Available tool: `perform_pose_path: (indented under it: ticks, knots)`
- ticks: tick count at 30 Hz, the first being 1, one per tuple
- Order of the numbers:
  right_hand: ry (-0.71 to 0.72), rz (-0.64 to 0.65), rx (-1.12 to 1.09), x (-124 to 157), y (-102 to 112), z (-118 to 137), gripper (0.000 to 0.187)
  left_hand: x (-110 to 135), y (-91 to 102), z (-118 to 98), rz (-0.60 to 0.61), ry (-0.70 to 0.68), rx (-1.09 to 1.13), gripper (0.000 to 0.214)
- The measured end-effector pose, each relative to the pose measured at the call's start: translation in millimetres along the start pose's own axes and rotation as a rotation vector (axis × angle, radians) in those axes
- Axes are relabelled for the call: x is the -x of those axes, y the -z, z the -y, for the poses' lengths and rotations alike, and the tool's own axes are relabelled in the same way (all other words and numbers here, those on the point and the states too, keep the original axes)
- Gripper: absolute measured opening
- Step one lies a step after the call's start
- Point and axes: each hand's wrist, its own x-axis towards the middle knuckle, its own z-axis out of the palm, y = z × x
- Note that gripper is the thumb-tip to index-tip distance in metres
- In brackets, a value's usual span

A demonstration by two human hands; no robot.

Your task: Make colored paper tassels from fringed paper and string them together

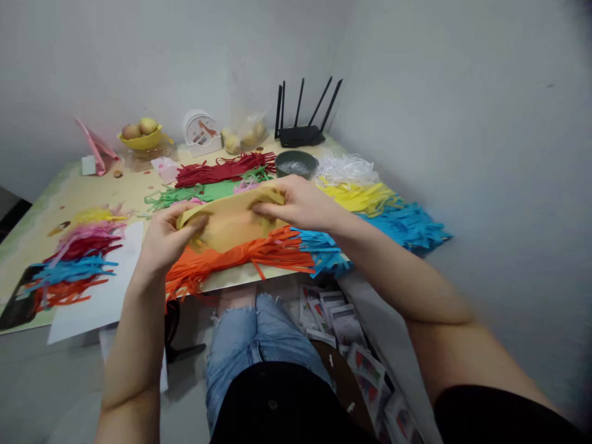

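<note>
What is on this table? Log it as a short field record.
left hand: grips left end of yellow paper sheet
right hand: grips sheet's upper right edge
under sheet: orange strips
behind sheet: green strips, red strips
right side: yellow strips, blue strips
far edge: router, dark bowl, fruit bowl
surface: table

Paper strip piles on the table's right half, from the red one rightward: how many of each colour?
Red pile: 1
Green pile: 1
Orange pile: 1
Yellow pile: 1
Blue pile: 1
Total: 5
Both hands, left and right, hold a tan sheet above the orange pile.
</note>
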Motion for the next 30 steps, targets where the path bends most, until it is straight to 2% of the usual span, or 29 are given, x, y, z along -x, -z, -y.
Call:
perform_pose_path:
  ticks: [4,7,9,14,18,22,24,25,27,29,30]
  knots:
    - [0.146,-0.09,-0.187,2,-13,-9,0.018,10,5.3,9,-0.103,0.022,0.138,0.025]
    - [0.233,-0.124,-0.326,2,-18,-15,0.018,15,11.2,16,-0.116,-0.056,0.15,0.015]
    - [0.257,-0.117,-0.365,2,-19,-18,0.013,17,15.5,17,-0.09,-0.139,0.124,0.009]
    - [0.275,-0.062,-0.306,2,-12,-18,0.017,19,26.9,6,0.039,-0.271,-0.019,0.016]
    - [0.336,0.056,-0.234,0,4,-20,0.023,23,40.1,-9,0.177,-0.38,-0.222,0.02]
    - [0.307,0.289,-0.086,-2,28,-17,0.03,27,51.8,-21,0.354,-0.403,-0.373,0.035]
    - [0.294,0.373,-0.031,-4,37,-10,0.029,27,52.1,-25,0.356,-0.41,-0.414,0.035]
    - [0.295,0.364,-0.017,-6,39,-5,0.028,26,50.5,-25,0.333,-0.419,-0.432,0.034]
    - [0.297,0.251,0.015,-12,37,6,0.032,26,44.9,-26,0.277,-0.437,-0.456,0.03]
    - [0.285,0.152,0.092,-20,28,17,0.039,27,38.9,-26,0.247,-0.447,-0.453,0.026]
    - [0.271,0.16,0.15,-24,22,21,0.039,28,36.8,-26,0.242,-0.446,-0.447,0.024]
